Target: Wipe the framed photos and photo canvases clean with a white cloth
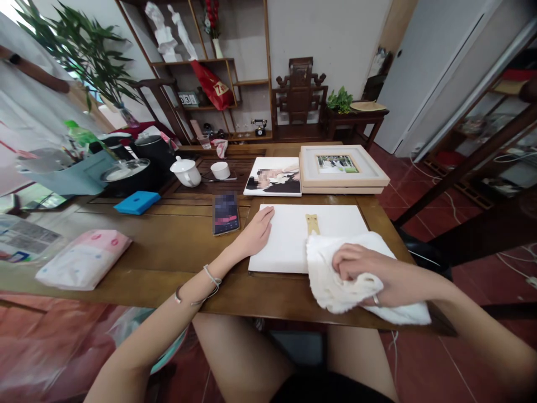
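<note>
A flat white panel lies near the table's front edge, with a small gold-coloured piece on its upper middle. My left hand rests along the panel's left edge, its fingers stretched out and holding nothing. Bunched in my closed right hand is a white towel. The towel covers the panel's lower right part and hangs past the panel onto the table. It also hides the lower end of the gold piece.
Behind the panel lie a photo print and a pale picture frame. A phone, a blue block, a tissue pack, a lidded white cup and a small white bowl stand to the left on the wooden table.
</note>
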`<state>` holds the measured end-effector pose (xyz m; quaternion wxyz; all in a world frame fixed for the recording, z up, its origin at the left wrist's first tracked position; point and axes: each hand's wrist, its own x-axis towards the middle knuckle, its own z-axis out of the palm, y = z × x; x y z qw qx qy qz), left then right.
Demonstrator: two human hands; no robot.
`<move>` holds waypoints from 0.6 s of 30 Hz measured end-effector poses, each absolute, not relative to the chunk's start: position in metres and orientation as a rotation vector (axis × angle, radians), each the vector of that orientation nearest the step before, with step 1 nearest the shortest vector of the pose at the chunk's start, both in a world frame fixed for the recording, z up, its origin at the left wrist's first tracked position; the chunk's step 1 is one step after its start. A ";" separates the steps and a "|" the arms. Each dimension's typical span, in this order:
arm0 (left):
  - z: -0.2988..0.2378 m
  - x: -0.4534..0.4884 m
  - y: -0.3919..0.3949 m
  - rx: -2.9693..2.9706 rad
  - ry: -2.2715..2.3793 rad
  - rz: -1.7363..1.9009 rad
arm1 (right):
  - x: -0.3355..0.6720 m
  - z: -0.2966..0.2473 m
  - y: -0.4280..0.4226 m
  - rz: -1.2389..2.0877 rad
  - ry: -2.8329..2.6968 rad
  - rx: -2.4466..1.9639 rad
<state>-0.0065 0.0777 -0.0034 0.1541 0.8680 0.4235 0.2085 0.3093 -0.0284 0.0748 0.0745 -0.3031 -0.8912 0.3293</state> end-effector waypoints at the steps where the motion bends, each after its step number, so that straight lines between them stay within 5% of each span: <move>1: -0.004 -0.007 0.078 2.488 1.215 0.596 | 0.309 0.078 -0.029 1.056 -2.674 -0.876; 5: -0.005 -0.007 0.078 2.495 1.206 0.610 | 0.312 0.070 0.001 1.236 -2.513 -0.877; 12: -0.005 -0.007 0.078 2.500 1.217 0.597 | 0.304 0.037 0.069 0.793 -2.032 -1.371; 18: -0.004 -0.007 0.078 2.498 1.207 0.605 | 0.293 0.031 0.066 0.659 -2.005 -1.358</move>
